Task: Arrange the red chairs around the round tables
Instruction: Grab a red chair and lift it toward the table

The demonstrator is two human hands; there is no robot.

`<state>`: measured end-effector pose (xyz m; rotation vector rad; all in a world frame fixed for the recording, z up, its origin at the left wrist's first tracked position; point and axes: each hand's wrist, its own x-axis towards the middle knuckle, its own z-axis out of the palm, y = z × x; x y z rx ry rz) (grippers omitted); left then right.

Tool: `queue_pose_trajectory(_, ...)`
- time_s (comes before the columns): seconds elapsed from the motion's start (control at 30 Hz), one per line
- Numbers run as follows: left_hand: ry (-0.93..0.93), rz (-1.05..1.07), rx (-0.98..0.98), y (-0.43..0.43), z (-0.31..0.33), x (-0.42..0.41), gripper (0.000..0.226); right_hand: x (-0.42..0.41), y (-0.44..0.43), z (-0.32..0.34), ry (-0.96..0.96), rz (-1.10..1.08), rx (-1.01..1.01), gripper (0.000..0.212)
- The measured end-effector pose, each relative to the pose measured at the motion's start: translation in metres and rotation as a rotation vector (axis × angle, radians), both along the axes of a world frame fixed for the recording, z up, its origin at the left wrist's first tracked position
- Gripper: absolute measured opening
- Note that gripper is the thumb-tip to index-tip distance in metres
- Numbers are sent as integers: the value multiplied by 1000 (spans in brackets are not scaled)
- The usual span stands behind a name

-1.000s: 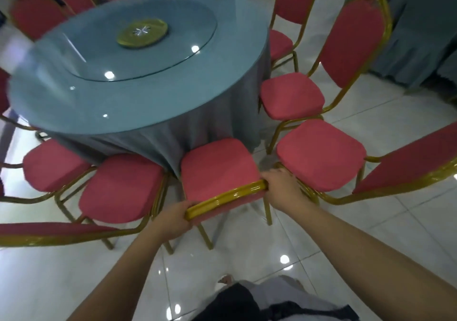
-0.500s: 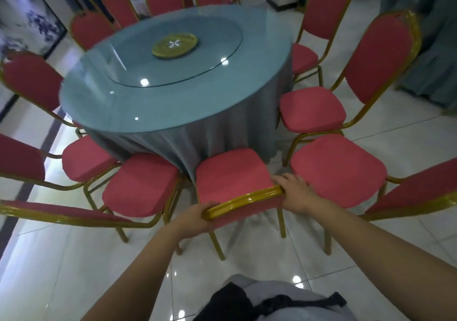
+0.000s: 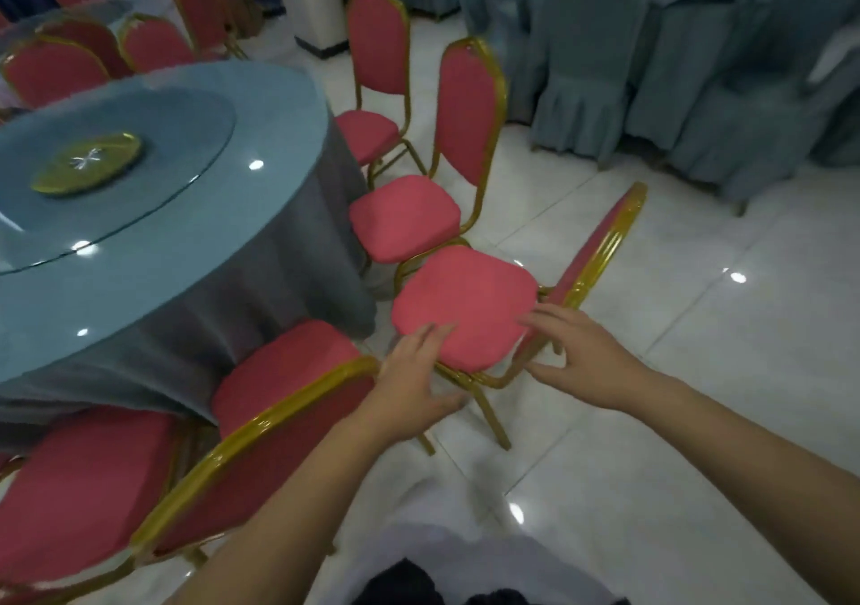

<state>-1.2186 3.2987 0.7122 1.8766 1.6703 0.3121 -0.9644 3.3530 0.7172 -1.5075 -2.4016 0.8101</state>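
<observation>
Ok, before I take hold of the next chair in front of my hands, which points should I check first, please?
1. Left hand free: ok, fingers open.
2. Right hand free: ok, fingers open.
3. Grip on angled chair: not ok, neither hand holds it.
4. Near chair tucked against tablecloth: ok.
5. Legs of angled chair flat on floor: cannot tell.

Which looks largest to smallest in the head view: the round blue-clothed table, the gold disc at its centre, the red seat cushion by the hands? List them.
1. Round blue-clothed table, though cut off at the frame's edge.
2. Red seat cushion, enlarged by nearness to the camera.
3. Gold disc, lying farther off.
</observation>
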Motion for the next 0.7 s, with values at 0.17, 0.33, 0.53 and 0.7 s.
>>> queue_pose_trajectory(0.17,44,-132,-106,60,-8,59,98,63,26,13,75,-143,41,67)
queue_pose_trajectory(0.33,-34,-193,-200,130,-28,117,108,107,86,6,28,-218,51,72)
queue_pose_trajectory(0.53,-226,-187,-299,219,-58,181,92,137,215,-10,-466,19,-7,98)
queue_pose_trajectory(0.7,-323,-145,-434,282,-50,208,91,172,303,-16,-573,169,19,73)
